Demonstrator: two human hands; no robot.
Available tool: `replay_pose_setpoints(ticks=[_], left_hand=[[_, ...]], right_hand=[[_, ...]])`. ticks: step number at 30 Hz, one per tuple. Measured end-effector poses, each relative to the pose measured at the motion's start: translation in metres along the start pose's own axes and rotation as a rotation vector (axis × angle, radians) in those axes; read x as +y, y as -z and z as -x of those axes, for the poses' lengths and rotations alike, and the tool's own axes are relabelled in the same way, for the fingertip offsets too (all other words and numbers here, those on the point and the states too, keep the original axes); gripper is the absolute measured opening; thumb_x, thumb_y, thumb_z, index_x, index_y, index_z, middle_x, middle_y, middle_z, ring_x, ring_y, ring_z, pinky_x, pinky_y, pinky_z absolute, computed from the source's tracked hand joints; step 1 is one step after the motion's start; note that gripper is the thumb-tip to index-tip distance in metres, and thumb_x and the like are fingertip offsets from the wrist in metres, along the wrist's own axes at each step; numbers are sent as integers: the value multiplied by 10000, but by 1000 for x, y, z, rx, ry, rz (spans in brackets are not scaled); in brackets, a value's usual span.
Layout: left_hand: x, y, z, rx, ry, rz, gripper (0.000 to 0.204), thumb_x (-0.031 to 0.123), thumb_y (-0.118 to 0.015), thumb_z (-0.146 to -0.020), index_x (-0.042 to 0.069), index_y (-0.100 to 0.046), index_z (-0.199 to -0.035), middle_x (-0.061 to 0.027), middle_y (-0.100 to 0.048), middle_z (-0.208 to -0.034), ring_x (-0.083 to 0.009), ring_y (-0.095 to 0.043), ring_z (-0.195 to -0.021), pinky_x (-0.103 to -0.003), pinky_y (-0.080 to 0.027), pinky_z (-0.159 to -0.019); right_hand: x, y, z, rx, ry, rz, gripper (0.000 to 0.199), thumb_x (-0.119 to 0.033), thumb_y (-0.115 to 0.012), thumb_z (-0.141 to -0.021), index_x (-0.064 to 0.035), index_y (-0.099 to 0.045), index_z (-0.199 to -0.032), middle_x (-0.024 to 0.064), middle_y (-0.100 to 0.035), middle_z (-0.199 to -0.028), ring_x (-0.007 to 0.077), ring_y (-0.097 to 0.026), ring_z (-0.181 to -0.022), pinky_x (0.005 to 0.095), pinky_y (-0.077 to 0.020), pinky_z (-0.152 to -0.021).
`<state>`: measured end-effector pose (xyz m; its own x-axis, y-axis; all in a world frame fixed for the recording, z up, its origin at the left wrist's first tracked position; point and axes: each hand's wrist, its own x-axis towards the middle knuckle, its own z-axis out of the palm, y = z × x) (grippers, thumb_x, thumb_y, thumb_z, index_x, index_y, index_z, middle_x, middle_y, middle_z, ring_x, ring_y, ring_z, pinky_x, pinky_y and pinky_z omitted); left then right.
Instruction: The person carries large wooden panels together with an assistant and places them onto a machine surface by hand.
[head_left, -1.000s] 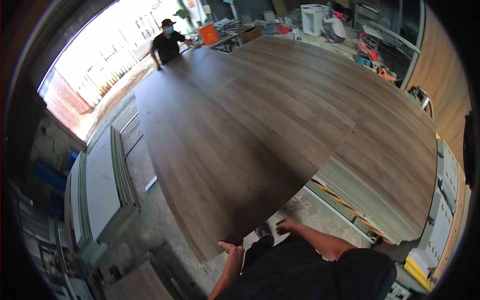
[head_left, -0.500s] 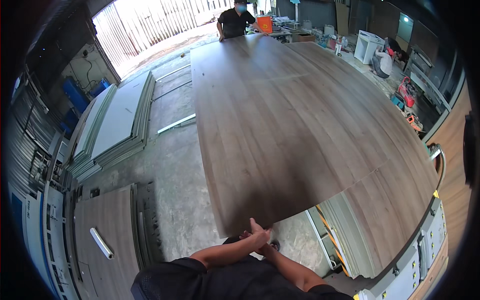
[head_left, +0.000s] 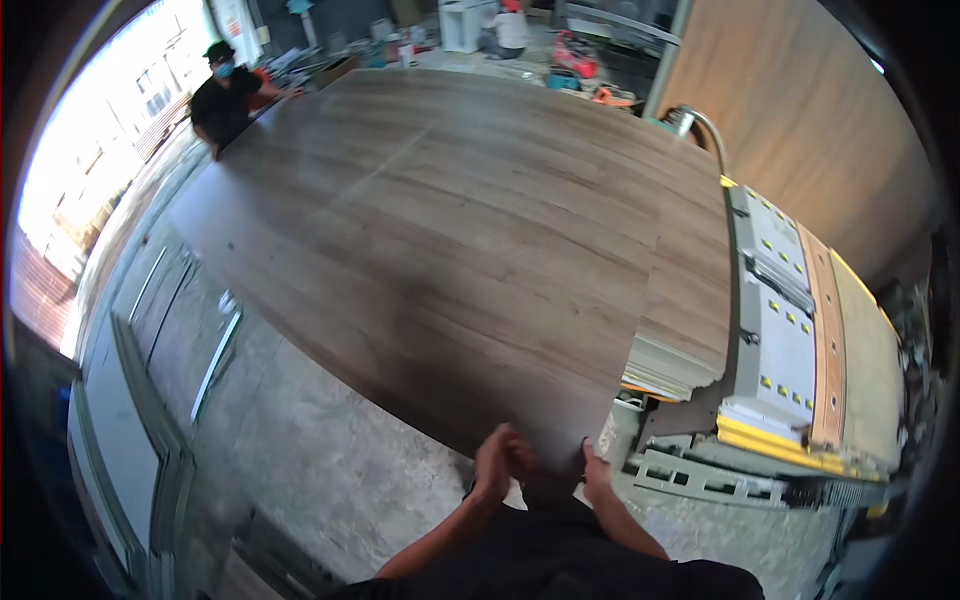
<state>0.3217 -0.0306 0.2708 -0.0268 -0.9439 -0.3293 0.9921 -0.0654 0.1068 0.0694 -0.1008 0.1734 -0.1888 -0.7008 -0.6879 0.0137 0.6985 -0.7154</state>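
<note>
A large brown wood-grain board [head_left: 450, 260] lies flat in front of me, its near corner reaching my waist. My right hand [head_left: 597, 474] grips that corner at its right edge, with the thumb on top and the other fingers mostly hidden below. Just left of it, my left hand [head_left: 497, 465] is closed at the near edge, its bent fingers slightly blurred. Across the board a co-worker [head_left: 228, 100] in a dark shirt and face covering has both hands at the far left edge. Under the right side, more boards of the same wood grain [head_left: 690, 290] form a stack.
To the right stands a grey and yellow machine [head_left: 780, 300] with a slotted metal rail [head_left: 700, 478] low down. Pale panels [head_left: 120, 430] are stacked at the left, near a metal strip [head_left: 215, 365] on the concrete floor. Another person [head_left: 505, 32] crouches at the back by a white cabinet [head_left: 461, 25].
My view has swung right, and the board now lies more crosswise. My hands, crossed at the board's corner before, have come apart: the right is now at its right edge, the left at its near edge.
</note>
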Motion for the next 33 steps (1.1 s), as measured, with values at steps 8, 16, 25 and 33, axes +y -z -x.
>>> replay_pose_setpoints(ticks=[8,16,25,33], left_hand=[[66,61,-46,742,-581,-556,765,589,-507,-954,26,-374,-1456,-200,-469,-1363,-272,-532,-1182,-438,-450,-975],[2,15,-188,1046,-467,-467,1004,669,-596,-873,-103,-284,-1435,-261,-392,-1480,-362,-492,-1286,-451,-385,-1092],[-62,-19,-302,1036,-471,-368,794,492,-616,-941,-78,-339,-1420,-240,-457,-1434,-378,-571,-1203,-465,-505,-1007],[-117,-67,-395,1086,-423,-477,797,525,-598,-941,-58,-368,-1434,-207,-455,-1452,-354,-540,-1247,-454,-451,-1061]], right_hand=[[-52,58,-52,447,275,29,702,-405,-777,-846,26,-552,-1353,148,-590,-1359,269,-559,-1215,365,-414,-1031],[-145,104,-114,584,260,323,597,-414,-774,-823,66,-653,-1158,220,-681,-1150,356,-636,-1091,425,-485,-934],[-348,108,-227,696,983,757,552,-262,-637,-913,118,-502,-1290,310,-510,-1320,450,-470,-1243,475,-383,-1068],[-419,98,-359,346,960,1037,758,-484,-498,-971,142,-416,-1390,313,-368,-1491,435,-302,-1423,460,-244,-1184]])
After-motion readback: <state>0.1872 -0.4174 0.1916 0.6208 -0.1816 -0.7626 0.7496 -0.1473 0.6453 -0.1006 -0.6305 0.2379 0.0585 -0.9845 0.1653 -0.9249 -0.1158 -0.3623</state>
